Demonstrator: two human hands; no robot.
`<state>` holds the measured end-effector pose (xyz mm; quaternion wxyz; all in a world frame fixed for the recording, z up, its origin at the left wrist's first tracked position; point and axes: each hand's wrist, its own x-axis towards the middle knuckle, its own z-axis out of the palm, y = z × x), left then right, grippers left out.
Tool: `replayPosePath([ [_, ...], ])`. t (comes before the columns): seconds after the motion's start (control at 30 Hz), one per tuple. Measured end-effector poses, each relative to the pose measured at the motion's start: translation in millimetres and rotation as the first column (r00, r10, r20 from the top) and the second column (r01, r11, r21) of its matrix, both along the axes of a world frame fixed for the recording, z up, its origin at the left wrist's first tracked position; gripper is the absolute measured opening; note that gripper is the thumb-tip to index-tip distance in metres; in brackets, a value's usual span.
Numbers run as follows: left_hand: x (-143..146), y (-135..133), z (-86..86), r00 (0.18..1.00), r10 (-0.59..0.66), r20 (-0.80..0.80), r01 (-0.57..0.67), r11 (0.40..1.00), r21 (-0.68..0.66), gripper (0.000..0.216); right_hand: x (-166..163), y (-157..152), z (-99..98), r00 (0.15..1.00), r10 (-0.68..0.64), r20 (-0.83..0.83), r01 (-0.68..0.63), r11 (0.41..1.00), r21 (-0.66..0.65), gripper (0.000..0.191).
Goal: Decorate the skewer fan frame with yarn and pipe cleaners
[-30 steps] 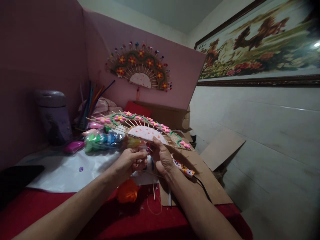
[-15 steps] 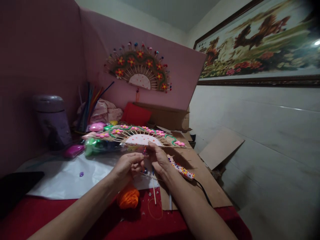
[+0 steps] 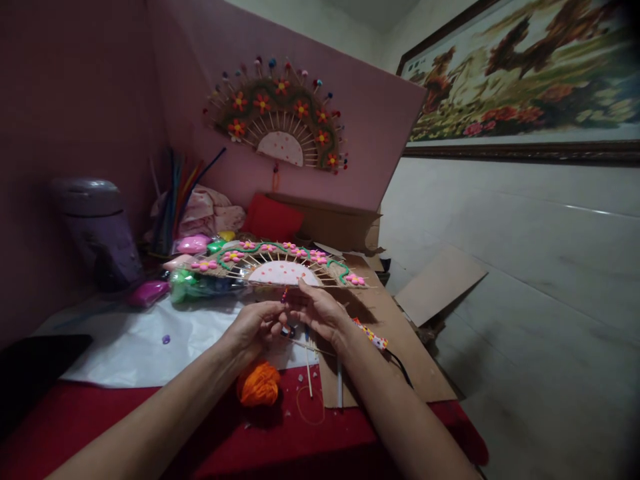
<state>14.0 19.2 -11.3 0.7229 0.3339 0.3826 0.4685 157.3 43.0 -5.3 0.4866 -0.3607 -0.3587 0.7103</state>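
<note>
together both hands pinch a semicircular stick fan (image 3: 280, 263).

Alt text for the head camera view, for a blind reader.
A right hand holds up a half-round wooden-stick fan with pink flowers by its base, the left hand close below. A similar red-flowered fan hangs on the pink board behind; an orange yarn ball lies on the red cloth.

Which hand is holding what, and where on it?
Right hand pinches the fan at the bottom edge of its white half-disc. Left hand pinches a small piece just below it; unidentifiable.
</note>
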Motion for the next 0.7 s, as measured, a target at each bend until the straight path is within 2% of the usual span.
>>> replayPosePath([
  [0.2, 0, 3, 2.7, 0.997, -0.04, -0.07, 0.041, 0.999, 0.021, 0.015, 4, -21, 8.2, 0.963, 0.087, 0.254, -0.086, 0.996, -0.012, 0.024],
  [0.3, 0, 3, 3.6, 0.995, -0.004, -0.101, 0.004, 1.0, 0.003, 0.013, 1, -33, 9.4, 0.954, 0.065, 0.294, -0.065, 0.998, -0.009, 0.02],
  [0.37, 0, 2, 3.5, 0.995, 0.002, -0.095, -0.004, 1.0, -0.022, 0.013, -2, -39, 8.3, 0.951, 0.074, 0.299, -0.061, 0.997, -0.054, 0.021],
  [0.5, -1, 2, 1.0, 0.992, -0.02, -0.122, 0.017, 1.0, -0.02, 0.018, -8, -42, 2.5, 0.913, 0.177, 0.368, -0.159, 0.984, -0.08, 0.024],
  [0.6, -3, 4, -1.4, 0.985, -0.001, -0.174, 0.01, 0.999, 0.052, 0.019, -9, -37, -2.4, 0.823, 0.064, 0.565, -0.121, 0.991, 0.064, 0.018],
  [0.7, -4, 5, -2.6, 0.968, 0.01, -0.25, 0.013, 0.996, 0.089, 0.017, -6, -30, -5.6, 0.651, -0.133, 0.748, -0.111, 0.957, 0.267, 0.015],
])
